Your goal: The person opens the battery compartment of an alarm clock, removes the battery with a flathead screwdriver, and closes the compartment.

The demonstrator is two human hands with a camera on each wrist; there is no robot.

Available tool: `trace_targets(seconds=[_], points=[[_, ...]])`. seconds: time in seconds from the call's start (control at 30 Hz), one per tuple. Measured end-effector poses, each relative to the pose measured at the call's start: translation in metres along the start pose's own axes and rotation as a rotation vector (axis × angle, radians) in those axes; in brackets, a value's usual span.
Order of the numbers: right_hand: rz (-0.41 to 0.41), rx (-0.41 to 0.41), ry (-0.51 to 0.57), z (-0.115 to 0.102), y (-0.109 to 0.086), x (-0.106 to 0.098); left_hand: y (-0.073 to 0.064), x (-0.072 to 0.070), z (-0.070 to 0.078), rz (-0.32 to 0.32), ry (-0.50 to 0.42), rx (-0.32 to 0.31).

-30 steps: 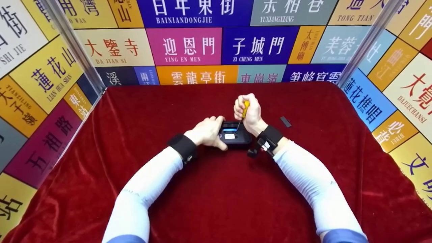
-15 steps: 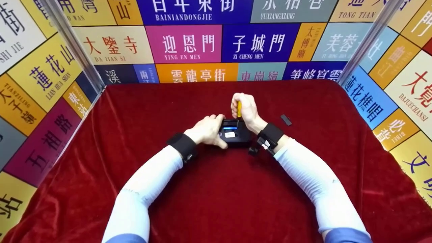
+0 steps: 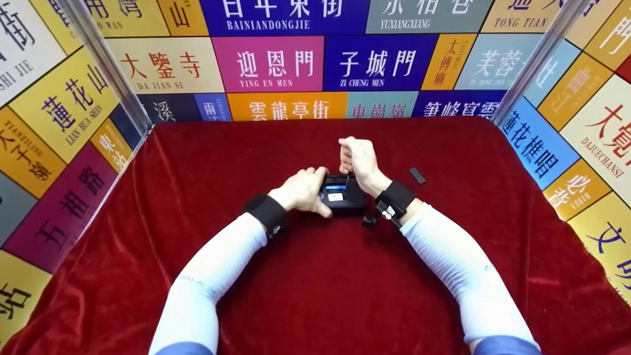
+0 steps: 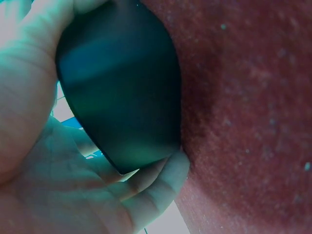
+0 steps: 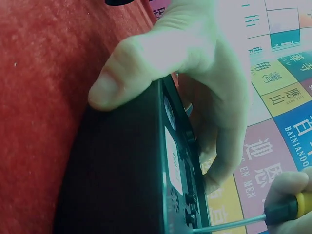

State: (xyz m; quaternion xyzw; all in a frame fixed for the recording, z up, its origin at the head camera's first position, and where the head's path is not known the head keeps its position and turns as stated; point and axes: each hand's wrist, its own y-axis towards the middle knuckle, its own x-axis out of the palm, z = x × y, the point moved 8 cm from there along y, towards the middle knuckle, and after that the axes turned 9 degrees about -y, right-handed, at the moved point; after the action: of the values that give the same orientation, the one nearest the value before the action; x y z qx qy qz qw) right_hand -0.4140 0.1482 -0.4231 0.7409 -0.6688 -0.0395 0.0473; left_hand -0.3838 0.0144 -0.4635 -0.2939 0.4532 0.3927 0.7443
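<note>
A black boxy device (image 3: 353, 202) lies on the red cloth, its upper face showing a white label (image 3: 335, 197) and a recess with a blue strip (image 3: 336, 187). My left hand (image 3: 301, 190) grips the device's left end between thumb and fingers; the left wrist view shows its dark, smooth side (image 4: 122, 92) close up. In my right hand (image 3: 361, 160) is a screwdriver (image 5: 304, 204) with a yellow and black handle, held in curled fingers. Its metal shaft (image 5: 231, 225) reaches down to the device's upper face, near the recess. From the head view the handle is hidden by the fingers.
A small dark strip-shaped piece (image 3: 417, 175) lies on the red cloth (image 3: 335, 286), right of my right hand. Panels with printed signs (image 3: 273, 64) stand behind and at both sides. Black camera straps (image 3: 395, 198) go round both wrists.
My right hand has shifted slightly left and turned, bringing the screwdriver more upright; its yellow handle has gone from view in the head view. My left hand and the device stay in place.
</note>
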Motion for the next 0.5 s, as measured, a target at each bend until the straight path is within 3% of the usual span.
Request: trace_targets(seconds=[0.3,0.5], points=[[0.061,-0.029,0.112,0.002,-0.002,-0.004,0.0,-0.001,0.0,0.007,-0.003,-0.003],[0.109,-0.005,0.195,0.007,-0.001,-0.016,-0.002,0.0,-0.001,0.002,-0.012,0.003]])
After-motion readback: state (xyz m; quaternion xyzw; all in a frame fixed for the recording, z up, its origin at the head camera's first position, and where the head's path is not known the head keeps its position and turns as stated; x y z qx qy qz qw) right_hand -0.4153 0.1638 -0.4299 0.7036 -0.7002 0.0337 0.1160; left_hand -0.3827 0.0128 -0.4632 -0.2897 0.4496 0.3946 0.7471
